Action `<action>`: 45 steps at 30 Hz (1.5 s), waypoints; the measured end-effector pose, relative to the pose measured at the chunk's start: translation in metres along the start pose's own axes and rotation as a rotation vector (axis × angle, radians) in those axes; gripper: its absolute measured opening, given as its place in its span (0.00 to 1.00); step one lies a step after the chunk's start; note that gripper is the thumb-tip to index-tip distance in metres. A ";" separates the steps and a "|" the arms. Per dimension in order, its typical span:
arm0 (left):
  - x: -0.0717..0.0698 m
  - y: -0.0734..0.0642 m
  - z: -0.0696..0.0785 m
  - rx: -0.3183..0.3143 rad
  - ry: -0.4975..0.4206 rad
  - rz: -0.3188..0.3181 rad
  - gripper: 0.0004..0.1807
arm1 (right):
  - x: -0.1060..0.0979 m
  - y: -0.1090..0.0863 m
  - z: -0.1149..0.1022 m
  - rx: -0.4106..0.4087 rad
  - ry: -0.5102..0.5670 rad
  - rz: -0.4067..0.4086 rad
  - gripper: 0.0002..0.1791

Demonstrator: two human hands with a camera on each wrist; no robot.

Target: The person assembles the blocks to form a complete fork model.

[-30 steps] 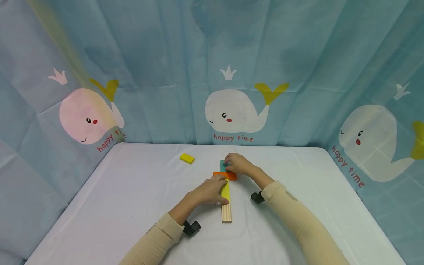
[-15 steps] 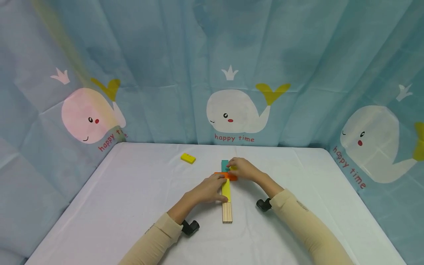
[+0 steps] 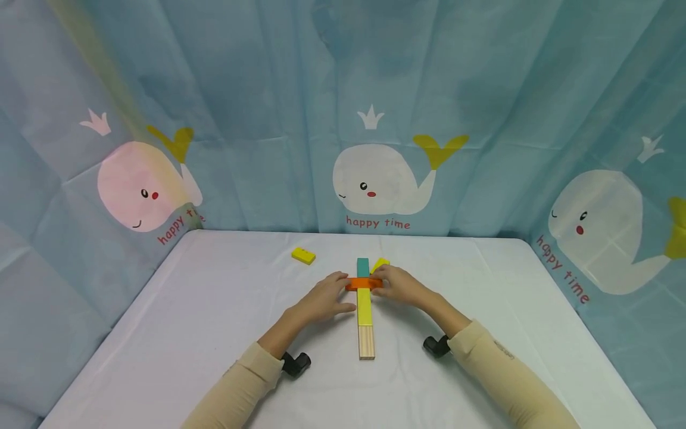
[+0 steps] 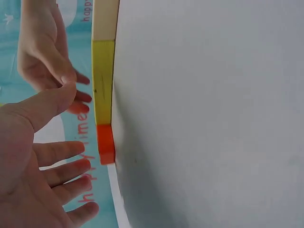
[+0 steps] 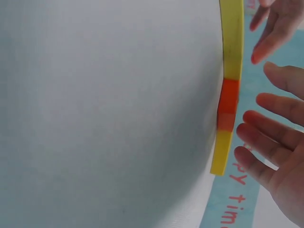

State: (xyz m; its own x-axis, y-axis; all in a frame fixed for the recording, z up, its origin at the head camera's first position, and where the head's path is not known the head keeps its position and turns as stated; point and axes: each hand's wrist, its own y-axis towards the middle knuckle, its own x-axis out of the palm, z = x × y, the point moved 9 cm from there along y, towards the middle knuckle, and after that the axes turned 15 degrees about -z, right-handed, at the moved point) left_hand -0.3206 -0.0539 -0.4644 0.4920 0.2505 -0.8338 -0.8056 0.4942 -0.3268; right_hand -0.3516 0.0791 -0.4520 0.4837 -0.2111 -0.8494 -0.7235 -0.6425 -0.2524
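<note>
In the head view an orange block (image 3: 364,283) lies crosswise between a teal block (image 3: 362,267) behind it and a long yellow block (image 3: 364,307) in front. A bare wood block (image 3: 367,342) continues the line toward me. My left hand (image 3: 324,298) is at the orange block's left end, fingers spread and holding nothing. At its right end is my right hand (image 3: 403,286), also with loosely extended fingers. Another yellow block (image 3: 381,263) lies slanted beside the teal one, partly hidden by the right hand. Whether fingertips touch the orange block is unclear.
A separate yellow block (image 3: 303,255) lies at the back left of the white-covered table (image 3: 214,333). Behind the table hangs a blue curtain (image 3: 268,179) with whale prints. Dark wrist cameras sit under both forearms.
My left hand has moved left, off the long yellow block. My right hand has left the slanted yellow block beside the teal one and come slightly toward me, to the orange block's right end.
</note>
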 end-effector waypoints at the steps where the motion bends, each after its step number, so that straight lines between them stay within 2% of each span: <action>1: -0.001 0.000 -0.003 -0.009 0.002 0.006 0.38 | 0.001 -0.001 -0.001 -0.001 0.001 -0.005 0.20; 10: -0.014 -0.003 -0.027 -0.102 -0.028 -0.017 0.40 | 0.012 -0.010 -0.010 -0.017 -0.022 -0.046 0.27; 15: -0.026 -0.004 -0.042 -0.146 -0.041 0.004 0.41 | 0.014 -0.015 -0.016 0.004 -0.034 -0.069 0.33; 20: -0.038 -0.005 -0.057 -0.196 -0.053 0.031 0.42 | 0.017 -0.020 -0.023 -0.010 -0.055 -0.080 0.38; 27: -0.053 -0.006 -0.072 -0.196 -0.052 0.079 0.41 | 0.022 -0.024 -0.028 -0.033 -0.072 -0.089 0.42; 33: -0.060 -0.004 -0.084 -0.214 -0.061 0.104 0.41 | 0.027 -0.025 -0.032 -0.053 -0.133 -0.088 0.46; 40: -0.065 0.001 -0.103 -0.275 -0.112 0.125 0.40 | 0.031 -0.026 -0.033 -0.021 -0.172 -0.109 0.49; 45: -0.072 0.003 -0.112 -0.283 -0.132 0.160 0.39 | 0.033 -0.026 -0.033 -0.015 -0.195 -0.110 0.49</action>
State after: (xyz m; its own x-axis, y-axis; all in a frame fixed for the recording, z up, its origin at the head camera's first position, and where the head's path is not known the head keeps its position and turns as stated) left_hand -0.3957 -0.1635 -0.4554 0.3757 0.4204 -0.8259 -0.9264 0.1947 -0.3224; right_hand -0.3005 0.0648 -0.4578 0.4537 0.0066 -0.8911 -0.6636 -0.6650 -0.3427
